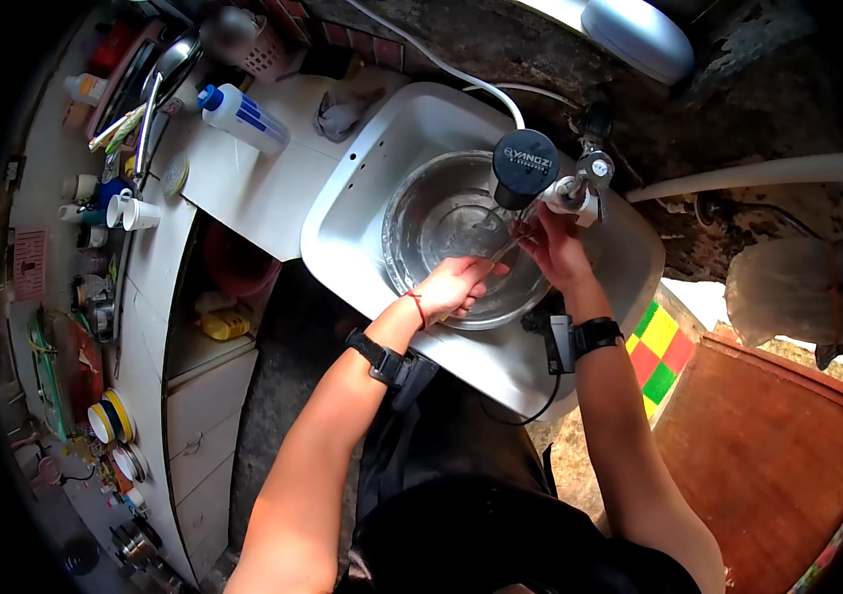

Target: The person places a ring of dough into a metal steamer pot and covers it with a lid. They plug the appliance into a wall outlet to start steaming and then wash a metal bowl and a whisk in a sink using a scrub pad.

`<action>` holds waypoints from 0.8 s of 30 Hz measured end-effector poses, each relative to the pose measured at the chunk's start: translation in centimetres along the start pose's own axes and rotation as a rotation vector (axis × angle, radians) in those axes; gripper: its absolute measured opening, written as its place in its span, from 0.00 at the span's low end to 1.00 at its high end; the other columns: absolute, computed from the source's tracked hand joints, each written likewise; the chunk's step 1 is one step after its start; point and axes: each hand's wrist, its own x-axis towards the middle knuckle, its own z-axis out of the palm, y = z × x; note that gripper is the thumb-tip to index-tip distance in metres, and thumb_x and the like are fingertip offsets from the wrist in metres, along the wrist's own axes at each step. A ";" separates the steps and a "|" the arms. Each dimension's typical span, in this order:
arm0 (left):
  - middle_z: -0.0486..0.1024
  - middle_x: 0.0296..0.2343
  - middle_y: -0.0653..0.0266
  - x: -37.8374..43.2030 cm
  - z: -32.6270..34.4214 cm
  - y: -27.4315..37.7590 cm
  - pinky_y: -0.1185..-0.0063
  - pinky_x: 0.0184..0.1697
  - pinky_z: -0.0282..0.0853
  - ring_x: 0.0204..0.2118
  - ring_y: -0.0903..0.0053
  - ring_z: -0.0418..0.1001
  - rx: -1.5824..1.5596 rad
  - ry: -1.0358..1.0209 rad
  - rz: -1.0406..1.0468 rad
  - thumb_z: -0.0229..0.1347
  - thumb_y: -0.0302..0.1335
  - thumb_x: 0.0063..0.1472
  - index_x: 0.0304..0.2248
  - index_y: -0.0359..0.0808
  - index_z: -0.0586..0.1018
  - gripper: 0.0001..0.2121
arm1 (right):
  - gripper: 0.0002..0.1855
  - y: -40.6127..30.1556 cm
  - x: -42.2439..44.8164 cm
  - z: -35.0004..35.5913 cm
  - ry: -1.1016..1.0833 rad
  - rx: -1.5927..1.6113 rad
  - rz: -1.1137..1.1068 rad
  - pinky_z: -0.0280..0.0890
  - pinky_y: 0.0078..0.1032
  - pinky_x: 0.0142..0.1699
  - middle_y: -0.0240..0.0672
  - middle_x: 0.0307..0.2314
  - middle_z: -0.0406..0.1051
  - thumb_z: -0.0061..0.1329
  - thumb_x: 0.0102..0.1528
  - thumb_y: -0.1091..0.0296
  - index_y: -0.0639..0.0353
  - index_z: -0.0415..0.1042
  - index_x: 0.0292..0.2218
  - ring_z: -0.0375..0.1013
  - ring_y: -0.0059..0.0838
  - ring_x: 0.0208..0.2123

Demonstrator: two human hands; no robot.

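Observation:
A round metal basin (421, 215) with water in it sits inside the stainless steel sink (347, 223). Over the basin's near side, my left hand (458, 288) is closed around the handle end of thin metal utensils (504, 249), whose exact kind I cannot tell. My right hand (556, 243) is at their other end, fingers bent around them, just below the white fitting of the faucet (577, 189). A black-topped round Yangzi device (524, 165) hangs over the basin beside the faucet and hides part of the utensils.
On the counter left of the sink lie a white bottle with a blue cap (243, 119) and a crumpled grey cloth (339, 115). White cups (140, 214) stand farther left. A brown board (770, 460) is at the lower right; a white hose (458, 70) runs above the sink.

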 end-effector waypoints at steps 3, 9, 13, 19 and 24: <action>0.54 0.17 0.78 0.1 0.9 0.2 0.88 0.17 0.47 0.15 0.90 0.48 -0.024 -0.054 -0.012 0.38 0.37 0.64 0.46 0.36 0.69 0.17 | 0.13 0.3 1.1 0.0 0.214 -0.115 -0.065 0.68 0.28 0.33 0.39 0.27 0.69 0.39 0.58 0.62 0.63 0.63 0.37 0.73 0.32 0.26; 0.53 0.16 0.79 -0.6 0.5 -0.4 0.88 0.16 0.48 0.15 0.90 0.48 0.047 0.030 0.008 0.39 0.37 0.64 0.47 0.34 0.68 0.18 | 0.14 0.1 -0.7 -1.3 0.369 -1.191 -0.438 0.66 0.34 0.37 0.48 0.30 0.68 0.39 0.55 0.66 0.63 0.62 0.41 0.71 0.42 0.33; 0.56 0.16 0.78 -0.6 -0.9 -0.8 0.88 0.17 0.50 0.15 0.90 0.49 0.158 0.139 0.079 0.39 0.37 0.64 0.47 0.35 0.69 0.18 | 0.16 1.6 -5.1 -5.9 0.501 -1.276 -0.493 0.63 0.37 0.43 0.48 0.37 0.67 0.43 0.50 0.66 0.62 0.65 0.41 0.66 0.51 0.40; 0.64 0.19 0.75 1.0 -0.3 -1.3 0.88 0.18 0.56 0.18 0.90 0.58 0.364 0.152 0.198 0.41 0.32 0.62 0.47 0.35 0.69 0.16 | 0.22 6.6 -7.6 -7.5 -0.341 -2.189 -0.181 0.61 0.38 0.47 0.49 0.43 0.62 0.47 0.46 0.65 0.63 0.66 0.44 0.60 0.55 0.46; 0.70 0.19 0.68 0.5 0.9 -1.2 0.82 0.31 0.63 0.23 0.82 0.66 0.329 0.215 0.203 0.46 0.31 0.58 0.44 0.30 0.72 0.17 | 0.22 9.7 -5.0 -10.8 -0.224 -2.031 -0.231 0.62 0.36 0.45 0.50 0.40 0.64 0.50 0.42 0.69 0.65 0.67 0.41 0.63 0.47 0.44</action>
